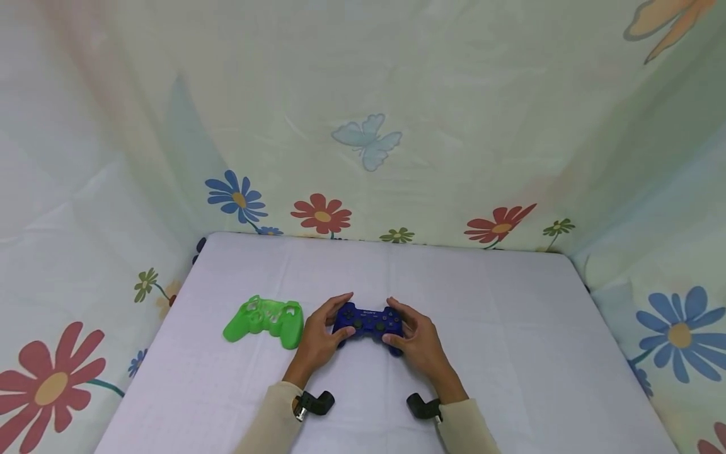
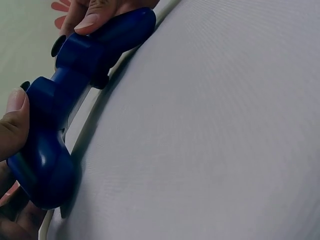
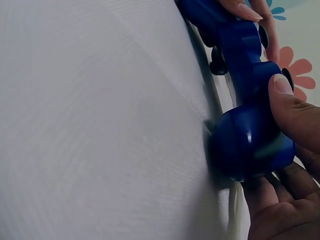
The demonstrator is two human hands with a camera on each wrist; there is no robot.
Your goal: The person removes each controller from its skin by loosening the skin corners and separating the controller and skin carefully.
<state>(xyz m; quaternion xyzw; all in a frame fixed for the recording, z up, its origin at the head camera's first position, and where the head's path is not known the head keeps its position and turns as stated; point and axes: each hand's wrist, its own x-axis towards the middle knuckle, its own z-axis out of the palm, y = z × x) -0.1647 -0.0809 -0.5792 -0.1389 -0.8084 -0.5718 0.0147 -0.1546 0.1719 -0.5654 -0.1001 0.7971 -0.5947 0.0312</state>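
Observation:
A blue game controller [image 1: 371, 320] is held between both hands over the middle of the white table, its buttons and sticks facing up. My left hand [image 1: 319, 337] grips its left end, thumb on top and fingers curled round the far side. At the other end my right hand [image 1: 421, 340] grips it in the same way. Seen from the left wrist, the controller [image 2: 62, 95] shows its near edge and both rounded handles, close over the cloth. The right wrist view has the right thumb pressed on the controller [image 3: 250, 135], with fingers beneath the handle.
A green controller-shaped silicone cover [image 1: 266, 318] lies on the white table [image 1: 510, 340], just left of the left hand. Curtains [image 1: 363, 75] printed with flowers and butterflies stand behind the table and along both sides. Small dark cameras are strapped at both wrists.

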